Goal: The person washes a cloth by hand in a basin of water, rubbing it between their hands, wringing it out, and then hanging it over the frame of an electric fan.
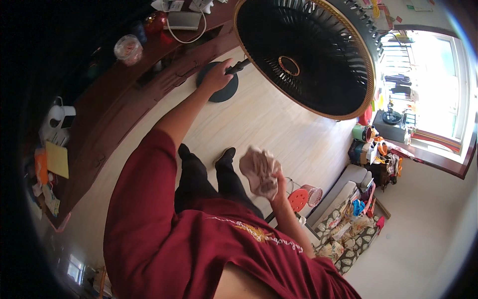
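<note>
A large black standing fan with a gold-trimmed round grille [303,55] fills the top of the view. Its dark pole [240,65] runs down to a round black base [222,92] on the light wooden floor. My left hand [217,75] is stretched forward and closed around that pole, just above the base. My right hand [278,188] is raised in front of me and grips a crumpled beige cloth [260,170], held apart from the fan. My red shirt and black-trousered legs fill the lower middle.
A long dark wooden cabinet [114,114] runs along the left, with a plastic jar [128,49], a white kettle [59,115] and a yellow pad [57,159] on it. At lower right are a red stool [298,199] and a cluttered sofa [343,219]. A bright window [428,84] is at the right.
</note>
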